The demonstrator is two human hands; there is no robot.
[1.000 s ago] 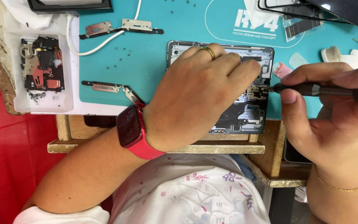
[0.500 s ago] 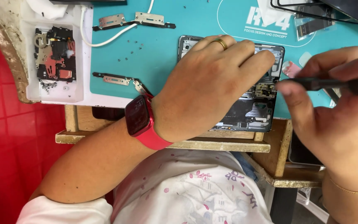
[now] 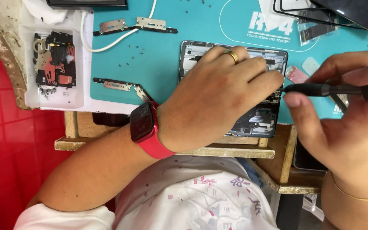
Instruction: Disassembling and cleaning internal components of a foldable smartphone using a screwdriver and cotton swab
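An opened grey phone [image 3: 260, 119] with its insides bare lies on a teal work mat [image 3: 162, 68]. My left hand [image 3: 218, 98], with a gold ring and a red wrist watch [image 3: 143, 123], lies flat across the phone and presses it down, hiding most of its middle. My right hand [image 3: 341, 123] grips a black screwdriver [image 3: 329, 89] held level, its tip pointing left at the phone's right edge by my left fingertips.
A white tray [image 3: 75, 91] with small black and copper phone parts sits at the left. Metal brackets [image 3: 137, 23], a white cable [image 3: 116, 38] and tiny screws lie on the mat. Dark glass panels [image 3: 354, 12] rest top right. The wooden table edge [image 3: 231, 151] runs below.
The view has shifted slightly. My right hand with the screwdriver has moved a little down and left toward the phone's right edge. My left hand stays pressed on the phone.
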